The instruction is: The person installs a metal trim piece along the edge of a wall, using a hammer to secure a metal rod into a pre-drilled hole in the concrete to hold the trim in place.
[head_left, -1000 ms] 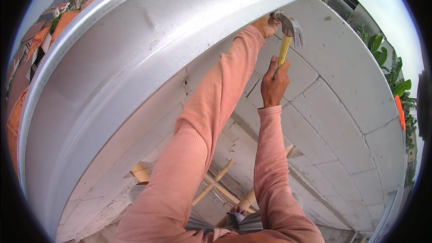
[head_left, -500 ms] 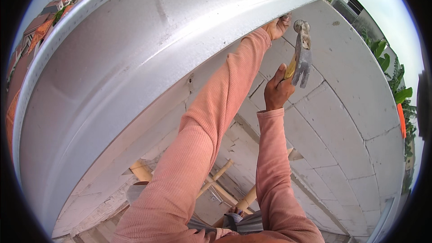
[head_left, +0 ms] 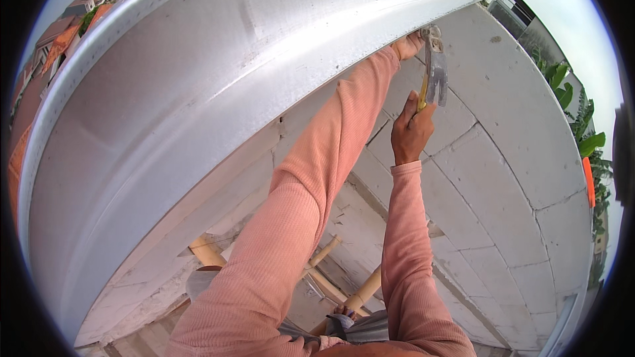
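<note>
A claw hammer (head_left: 435, 73) with a yellow handle stands head-up in the clenched right hand (head_left: 411, 133), just beside the left hand (head_left: 407, 46), whose grip cannot be told, pressed under a silvery metal sheet (head_left: 198, 92) against white block wall (head_left: 503, 158).

An outdoor building site was shown: unplastered white block wall (head_left: 503, 178), metal sheet (head_left: 198, 92), bamboo poles (head_left: 360, 291), neighbouring rooftops (head_left: 63, 33).

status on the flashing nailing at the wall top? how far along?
Done: the metal sheet already lies along the top of the block wall. In hand: the left hand presses at the sheet's lower edge, while the right hand holds the hammer raised beside it. Left: no driven nails are visible, so progress on fixing is unclear.
</note>
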`<state>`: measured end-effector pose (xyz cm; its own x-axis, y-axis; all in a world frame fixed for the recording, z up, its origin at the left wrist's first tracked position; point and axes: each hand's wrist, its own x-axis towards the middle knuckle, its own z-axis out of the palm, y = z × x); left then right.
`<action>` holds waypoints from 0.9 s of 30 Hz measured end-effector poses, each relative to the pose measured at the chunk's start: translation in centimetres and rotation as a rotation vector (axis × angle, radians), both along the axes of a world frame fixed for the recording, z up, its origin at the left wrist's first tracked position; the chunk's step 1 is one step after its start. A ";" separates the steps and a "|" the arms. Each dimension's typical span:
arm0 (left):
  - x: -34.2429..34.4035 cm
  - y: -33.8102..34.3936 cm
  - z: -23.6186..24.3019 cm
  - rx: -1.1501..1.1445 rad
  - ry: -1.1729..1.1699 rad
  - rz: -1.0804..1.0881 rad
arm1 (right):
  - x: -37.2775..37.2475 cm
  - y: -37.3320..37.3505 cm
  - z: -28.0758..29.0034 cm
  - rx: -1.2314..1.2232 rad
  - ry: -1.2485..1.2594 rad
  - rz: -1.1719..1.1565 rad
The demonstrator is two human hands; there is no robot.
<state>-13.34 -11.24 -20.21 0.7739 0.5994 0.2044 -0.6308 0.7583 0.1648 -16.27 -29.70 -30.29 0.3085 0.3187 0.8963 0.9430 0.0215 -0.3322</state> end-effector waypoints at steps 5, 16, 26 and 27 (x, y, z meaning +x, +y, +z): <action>-1.1 1.8 -0.4 0.092 -0.117 -0.116 | -0.3 0.8 1.7 -0.119 0.048 0.005; -5.8 -5.9 -0.2 0.366 0.360 0.134 | -2.3 -6.4 0.8 0.039 0.186 -0.075; -4.9 -7.0 3.2 0.185 0.296 0.283 | -1.8 -8.3 1.2 0.039 0.421 -0.005; -4.3 -6.9 3.6 0.172 0.310 0.279 | -1.7 -8.5 1.3 0.046 0.433 -0.006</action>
